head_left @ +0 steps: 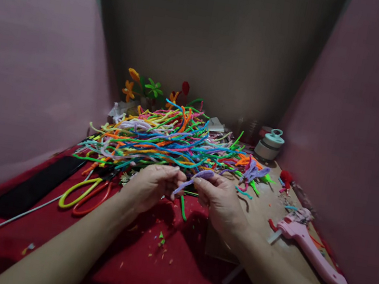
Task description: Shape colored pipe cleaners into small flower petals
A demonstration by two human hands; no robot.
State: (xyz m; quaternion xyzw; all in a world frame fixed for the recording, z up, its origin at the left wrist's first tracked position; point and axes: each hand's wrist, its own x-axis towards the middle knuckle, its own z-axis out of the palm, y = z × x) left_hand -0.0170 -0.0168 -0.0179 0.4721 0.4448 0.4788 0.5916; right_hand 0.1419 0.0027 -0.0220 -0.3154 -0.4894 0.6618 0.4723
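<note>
A purple pipe cleaner (187,184), folded into a small petal-like loop at its upper end, is between my hands over the red cloth. My right hand (224,204) pinches it near the loop with thumb and forefinger. The fingers of my left hand (154,185) are curled round its thin lower end; their exact contact is partly hidden. Just beyond both hands lies a big heap of colourful pipe cleaners (152,143). To the left of my left hand rest scissors (81,194) with one yellow and one red handle loop.
A pink glue gun (313,252) lies on a brown board (262,208) at right, near a lidded container (270,145). At left are a black flat object (33,185) and a white cable (10,218). Pipe-cleaner flowers (153,87) stand behind the heap. Scraps (161,240) dot the cloth.
</note>
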